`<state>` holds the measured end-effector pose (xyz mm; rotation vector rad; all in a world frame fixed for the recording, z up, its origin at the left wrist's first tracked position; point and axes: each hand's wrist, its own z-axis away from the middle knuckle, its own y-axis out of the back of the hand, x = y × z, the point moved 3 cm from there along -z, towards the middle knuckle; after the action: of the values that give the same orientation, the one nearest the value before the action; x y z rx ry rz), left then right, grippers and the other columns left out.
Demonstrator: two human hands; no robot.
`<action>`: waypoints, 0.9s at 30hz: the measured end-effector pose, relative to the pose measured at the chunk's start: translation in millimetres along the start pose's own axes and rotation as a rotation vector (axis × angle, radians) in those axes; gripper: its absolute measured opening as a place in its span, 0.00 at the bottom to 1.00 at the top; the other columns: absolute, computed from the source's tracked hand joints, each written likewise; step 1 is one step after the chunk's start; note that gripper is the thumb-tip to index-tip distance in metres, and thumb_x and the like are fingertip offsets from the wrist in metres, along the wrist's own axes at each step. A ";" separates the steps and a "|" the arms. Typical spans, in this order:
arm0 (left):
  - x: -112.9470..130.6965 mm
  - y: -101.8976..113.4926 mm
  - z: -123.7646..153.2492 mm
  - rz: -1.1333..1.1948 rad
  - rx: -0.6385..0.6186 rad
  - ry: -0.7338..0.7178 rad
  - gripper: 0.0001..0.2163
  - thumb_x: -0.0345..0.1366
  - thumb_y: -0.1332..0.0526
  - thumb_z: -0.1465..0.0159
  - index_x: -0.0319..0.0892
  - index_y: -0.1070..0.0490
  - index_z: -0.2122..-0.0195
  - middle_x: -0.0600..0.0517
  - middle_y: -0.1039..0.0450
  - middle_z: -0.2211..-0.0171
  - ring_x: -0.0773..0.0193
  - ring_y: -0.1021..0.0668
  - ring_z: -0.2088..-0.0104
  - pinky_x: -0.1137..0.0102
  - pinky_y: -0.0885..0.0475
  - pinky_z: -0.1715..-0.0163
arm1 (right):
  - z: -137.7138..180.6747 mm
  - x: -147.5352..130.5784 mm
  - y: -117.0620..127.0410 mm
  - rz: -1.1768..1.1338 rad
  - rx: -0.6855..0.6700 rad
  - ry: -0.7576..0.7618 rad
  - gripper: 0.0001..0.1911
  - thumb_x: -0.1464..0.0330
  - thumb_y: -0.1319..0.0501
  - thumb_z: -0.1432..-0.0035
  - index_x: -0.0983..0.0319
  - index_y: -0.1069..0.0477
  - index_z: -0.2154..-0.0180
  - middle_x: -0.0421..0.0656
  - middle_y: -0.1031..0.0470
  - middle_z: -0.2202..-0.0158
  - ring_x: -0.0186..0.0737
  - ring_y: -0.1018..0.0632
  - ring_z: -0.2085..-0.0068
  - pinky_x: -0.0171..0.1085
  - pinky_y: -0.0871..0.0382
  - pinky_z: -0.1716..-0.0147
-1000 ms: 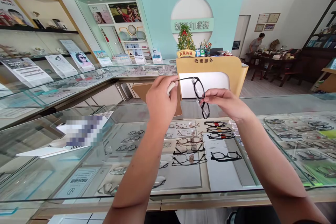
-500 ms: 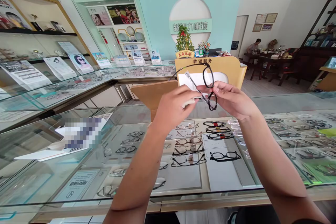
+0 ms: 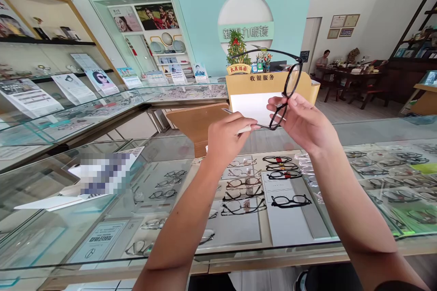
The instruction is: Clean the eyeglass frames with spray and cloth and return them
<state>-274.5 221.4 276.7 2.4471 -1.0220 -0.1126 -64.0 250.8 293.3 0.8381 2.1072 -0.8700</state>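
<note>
A pair of black-rimmed glasses point(image 3: 293, 80) is held up on edge above the counter, one temple arching out to the left. My right hand point(image 3: 309, 122) pinches the frame near its bridge between thumb and fingers. The fingers of my left hand point(image 3: 227, 138) are closed around the other temple, by the lower lens. Tucked in that same hand is a small white piece point(image 3: 244, 129), whose kind I cannot make out. Below, a glass display case point(image 3: 246, 255) holds rows of glasses, among them a black pair point(image 3: 291, 201) on a white board.
A cardboard-brown panel point(image 3: 196, 120) stands behind my left hand. Open white printed matter point(image 3: 51, 202) lies on the glass at left. Beyond are a yellow cashier counter point(image 3: 307, 88) with a potted plant point(image 3: 238, 50), and a person point(image 3: 322, 58) seated at a dark table.
My right hand has lifted and turned the glasses up and to the right, so the upper temple now points left at a higher level. My left hand stays nearly in place.
</note>
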 end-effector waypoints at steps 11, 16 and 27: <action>5.9 34.4 -7.3 0.130 -0.225 0.305 0.26 0.50 0.26 0.32 0.51 0.28 0.36 0.56 0.19 0.67 0.63 0.22 0.74 0.67 0.29 0.66 | 0.3 -11.8 5.8 0.109 0.117 -0.002 0.15 0.52 0.25 0.39 0.51 0.25 0.64 0.42 0.16 0.48 0.51 0.19 0.41 0.49 0.23 0.44; -25.7 54.1 -2.9 0.012 -0.398 0.474 0.18 0.53 0.45 0.22 0.48 0.22 0.59 0.52 0.23 0.72 0.59 0.24 0.72 0.65 0.34 0.68 | 2.9 -17.5 2.8 0.138 0.126 0.003 0.17 0.50 0.23 0.42 0.51 0.24 0.65 0.42 0.16 0.49 0.53 0.19 0.40 0.49 0.21 0.45; -124.2 41.5 32.2 -0.308 -0.943 0.960 0.14 0.47 0.32 0.41 0.48 0.17 0.58 0.45 0.15 0.52 0.51 0.20 0.59 0.65 0.33 0.65 | 3.9 -17.0 1.0 0.089 0.125 -0.016 0.14 0.54 0.22 0.42 0.50 0.23 0.66 0.41 0.17 0.55 0.51 0.18 0.43 0.47 0.20 0.46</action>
<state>-398.7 268.8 254.2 1.4426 -0.0795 0.3679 -52.6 243.4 304.2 0.9788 2.0016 -0.9652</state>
